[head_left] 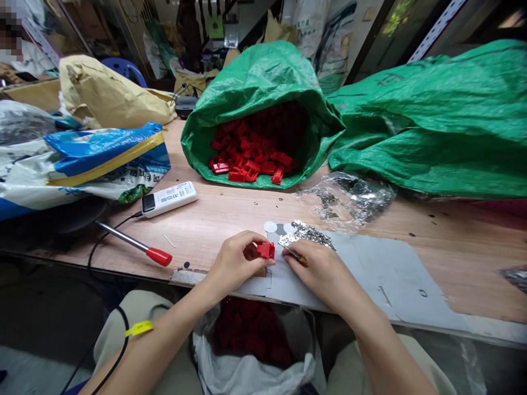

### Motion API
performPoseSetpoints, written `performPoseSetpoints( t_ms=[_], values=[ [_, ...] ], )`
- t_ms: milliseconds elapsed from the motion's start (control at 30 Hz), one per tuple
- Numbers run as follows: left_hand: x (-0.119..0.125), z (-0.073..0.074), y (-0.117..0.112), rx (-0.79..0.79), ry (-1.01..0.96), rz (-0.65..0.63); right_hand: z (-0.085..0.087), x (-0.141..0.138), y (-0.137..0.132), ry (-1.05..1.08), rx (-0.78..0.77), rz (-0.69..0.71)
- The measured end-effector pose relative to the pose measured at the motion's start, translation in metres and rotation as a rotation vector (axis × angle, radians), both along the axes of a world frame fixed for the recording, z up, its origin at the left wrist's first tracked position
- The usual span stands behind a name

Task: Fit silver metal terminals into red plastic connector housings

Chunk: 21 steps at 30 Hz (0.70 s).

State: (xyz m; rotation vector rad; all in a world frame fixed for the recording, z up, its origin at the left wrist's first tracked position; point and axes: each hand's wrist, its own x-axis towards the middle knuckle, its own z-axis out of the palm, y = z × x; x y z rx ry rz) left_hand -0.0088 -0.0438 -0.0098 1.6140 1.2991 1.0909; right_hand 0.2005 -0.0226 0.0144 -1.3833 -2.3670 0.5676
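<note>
My left hand [234,262] pinches a small red plastic part [265,250] between thumb and fingers, just above the grey sheet. Close by on the right, my right hand [321,269] is closed around a slim tool with an amber handle [303,260]; its thin metal end points toward the red part, apart from it. Whether it is a screwdriver I cannot tell. Behind my right hand lies a pile of small shiny metal pieces [308,232], partly covered by the hand. Two pale discs [270,226] rest at the sheet's far edge.
An open green sack [263,71] of red parts [247,159] stands behind, another green sack [436,120] to its right. A clear bag [349,197] holds metal pieces. Left are a white device [169,198], a red-tipped lever [158,256] and bags. A white bag [255,378] hangs below the edge.
</note>
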Motion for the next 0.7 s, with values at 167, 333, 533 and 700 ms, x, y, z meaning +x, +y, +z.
performPoseSetpoints(
  t_ms=[167, 333, 533, 700],
  values=[
    [0.002, 0.003, -0.003, -0.062, -0.100, 0.031, 0.004, -0.009, 0.003, 0.392, -0.211, -0.164],
    [0.004, 0.005, -0.007, -0.062, -0.263, 0.094, -0.001, -0.018, 0.003, 0.665, -0.391, -0.337],
    [0.005, 0.004, -0.009, -0.006, -0.236, 0.132, -0.001, -0.025, 0.002, 0.860, -0.588, -0.398],
    [0.004, 0.004, -0.011, 0.067, -0.186, 0.128, -0.002, -0.029, 0.000, 0.811, -0.530, -0.406]
  ],
)
